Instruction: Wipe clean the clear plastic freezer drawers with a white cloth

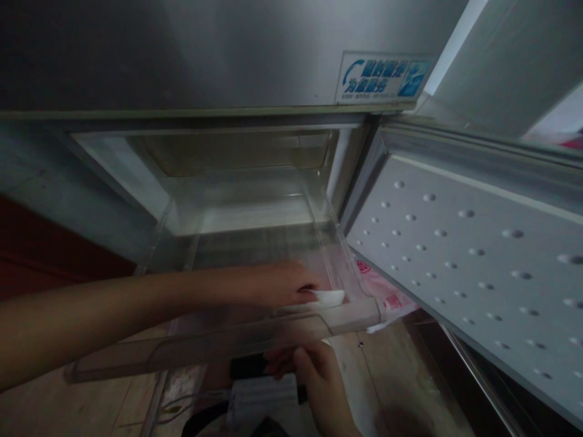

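Note:
A clear plastic drawer (359, 312) is pulled out of the lower compartment of a fridge. My left hand (277, 284) reaches across into it from the left, low near its front right corner. Pinched in its closed fingers is a white piece of cloth or tissue (330, 297), which touches the inside of the drawer's front. Below the front edge, my right hand (316, 370) has its fingers curled at the underside of the drawer front. Part of those fingers is blurred through the plastic.
The fridge door (455, 255), with a dimpled inner panel, stands open at the right. A closed upper door (204, 54) with a blue sticker (385, 77) is above. A pink-and-white plastic bag (392, 297) lies under the drawer on the tiled floor (387, 364).

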{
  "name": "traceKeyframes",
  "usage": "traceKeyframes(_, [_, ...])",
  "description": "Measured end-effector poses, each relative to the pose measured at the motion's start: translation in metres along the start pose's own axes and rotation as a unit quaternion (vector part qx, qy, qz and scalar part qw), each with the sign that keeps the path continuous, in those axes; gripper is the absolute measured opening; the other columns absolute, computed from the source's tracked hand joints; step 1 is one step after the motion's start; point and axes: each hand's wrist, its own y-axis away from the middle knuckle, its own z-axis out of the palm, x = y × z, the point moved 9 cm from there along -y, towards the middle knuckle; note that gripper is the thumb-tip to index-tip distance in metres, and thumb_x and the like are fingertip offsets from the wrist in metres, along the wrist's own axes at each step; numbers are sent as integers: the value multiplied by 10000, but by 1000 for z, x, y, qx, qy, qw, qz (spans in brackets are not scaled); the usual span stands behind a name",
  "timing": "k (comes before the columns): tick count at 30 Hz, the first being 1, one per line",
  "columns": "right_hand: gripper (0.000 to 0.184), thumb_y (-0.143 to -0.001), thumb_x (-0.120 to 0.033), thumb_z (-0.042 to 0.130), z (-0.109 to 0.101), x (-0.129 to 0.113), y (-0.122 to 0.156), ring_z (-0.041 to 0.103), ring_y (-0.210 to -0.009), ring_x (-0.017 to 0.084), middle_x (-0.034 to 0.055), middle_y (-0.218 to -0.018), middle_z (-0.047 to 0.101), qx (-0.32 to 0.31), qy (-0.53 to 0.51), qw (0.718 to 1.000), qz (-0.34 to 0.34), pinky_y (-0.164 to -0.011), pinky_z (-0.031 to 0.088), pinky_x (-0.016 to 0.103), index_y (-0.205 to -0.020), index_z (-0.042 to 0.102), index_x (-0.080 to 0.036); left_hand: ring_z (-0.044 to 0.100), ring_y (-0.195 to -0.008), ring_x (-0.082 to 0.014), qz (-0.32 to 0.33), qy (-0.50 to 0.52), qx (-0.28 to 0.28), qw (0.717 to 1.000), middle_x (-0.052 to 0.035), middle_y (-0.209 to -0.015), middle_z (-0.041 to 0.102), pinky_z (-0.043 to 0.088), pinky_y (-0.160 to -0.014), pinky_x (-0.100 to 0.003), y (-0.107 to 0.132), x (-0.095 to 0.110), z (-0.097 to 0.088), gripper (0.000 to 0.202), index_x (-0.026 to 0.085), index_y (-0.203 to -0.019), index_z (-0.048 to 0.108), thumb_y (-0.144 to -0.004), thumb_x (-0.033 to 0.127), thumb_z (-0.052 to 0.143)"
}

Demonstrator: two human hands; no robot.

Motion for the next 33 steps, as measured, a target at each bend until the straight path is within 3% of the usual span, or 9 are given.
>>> traceKeyframes(3, [488, -852, -630, 587, -1, -3, -3, 674, -566, 150, 66, -653, 733, 13, -12, 1000, -16, -599, 552, 242, -743, 780, -195, 570, -658, -147, -78, -75, 66, 992, 3, -699, 639, 337, -607, -251, -1, -10, -16, 238, 168, -821, 633, -987, 256, 487])
traceKeyframes(5, [478, -852, -614, 595, -1, -3, -5, 677, -562, 156, 65, -642, 730, 15, -16, 999, -31, -592, 555, 246, -725, 780, -191, 587, -661, -160, -100, -96, 72, 988, -19, -719, 671, 324, -588, -258, 0, -12, -18, 262, 163, -852, 665, -994, 257, 467])
traceKeyframes(9, [435, -881, -558, 581, -3, 1, -4, 688, -580, 169, 55, -652, 733, 29, -16, 999, -38, -595, 564, 261, -729, 787, -206, 600, -662, -123, -16, 20, -14, 1000, 0, -705, 684, 378, -629, -218, 0, 6, 5, 238, 146, -754, 679, -933, 127, 523])
traceKeyframes(12, [443, -887, -567, 564, -3, 3, -3, 693, -589, 182, 54, -661, 738, 31, -3, 999, -31, -607, 574, 278, -745, 791, -213, 524, -608, -95, 13, 104, -45, 993, 45, -583, 570, 359, -582, -187, -1, 16, 14, 264, 134, -643, 626, -885, 60, 552])
traceKeyframes(15, [497, -867, -621, 553, -4, 3, -2, 694, -589, 191, 60, -652, 734, 39, 17, 999, -25, -607, 579, 289, -731, 787, -204, 480, -600, -92, 7, 112, -37, 993, 57, -535, 477, 334, -559, -186, -6, 17, 11, 302, 134, -593, 600, -884, 69, 555])
traceKeyframes(18, [495, -864, -618, 561, -4, 3, -2, 690, -582, 185, 57, -639, 729, 43, 16, 999, -27, -599, 571, 277, -720, 786, -200, 437, -550, -90, -22, 89, 6, 996, 51, -520, 450, 308, -558, -225, -13, 10, 2, 301, 125, -572, 598, -857, 52, 535])
traceKeyframes(22, [486, -862, -612, 567, -6, 7, -1, 683, -580, 185, 58, -636, 726, 50, 11, 998, -21, -607, 570, 280, -713, 787, -206, 461, -541, -98, -47, 67, 21, 996, 14, -568, 564, 302, -564, -247, -17, 0, 0, 264, 106, -619, 643, -847, 58, 519])
traceKeyframes(26, [505, -876, -618, 539, -6, 3, -2, 673, -576, 181, 59, -619, 712, 51, 32, 998, -27, -617, 565, 283, -702, 787, -214, 559, -662, -114, -9, 147, -29, 989, 8, -665, 661, 366, -584, -194, -14, 10, 11, 224, 102, -796, 729, -897, 98, 529])
traceKeyframes(33, [497, -849, -627, 560, -3, -9, -3, 650, -519, 186, 51, -568, 697, 59, 39, 997, -26, -567, 554, 290, -629, 766, -232, 468, -618, -92, 51, 254, -29, 966, 54, -553, 485, 355, -565, -179, -7, 27, 6, 318, 137, -589, 576, -888, 45, 521])
